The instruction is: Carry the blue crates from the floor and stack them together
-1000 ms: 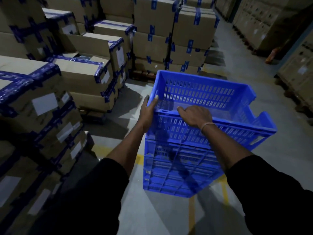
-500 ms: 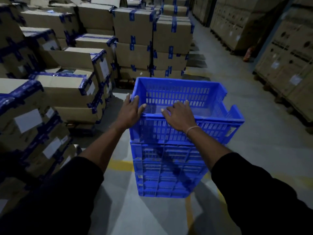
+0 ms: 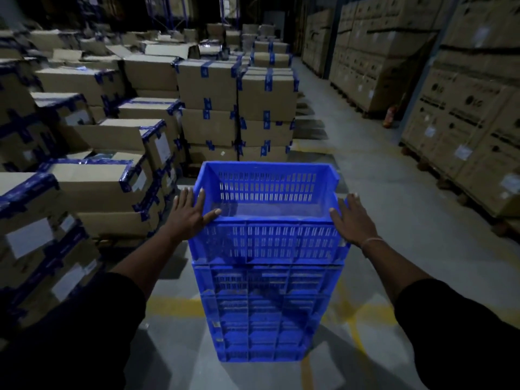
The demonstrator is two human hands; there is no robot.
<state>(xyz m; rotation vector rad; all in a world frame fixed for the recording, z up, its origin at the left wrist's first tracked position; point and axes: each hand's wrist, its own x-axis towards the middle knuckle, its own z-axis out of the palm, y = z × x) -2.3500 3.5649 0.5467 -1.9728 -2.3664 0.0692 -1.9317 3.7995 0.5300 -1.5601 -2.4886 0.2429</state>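
Observation:
A stack of blue slotted crates [image 3: 261, 308] stands on the floor straight in front of me. The top blue crate [image 3: 267, 240] sits level and square on the stack, open side up and empty. My left hand [image 3: 190, 213] lies with straight fingers against its near left corner, thumb on the front rim. My right hand [image 3: 353, 218] lies flat against the near right corner in the same way. Neither hand curls round the rim.
Taped cardboard boxes [image 3: 104, 178] are stacked along my left and behind the crates [image 3: 239, 108]. Tall pallets of large cartons [image 3: 464, 122] line the right side. A grey concrete aisle [image 3: 380, 198] with yellow floor lines [image 3: 174, 306] runs between them.
The top crate came down from a tilt and now sits square on the stack. My hands slid from its front rim out to the two near corners, fingers straightened.

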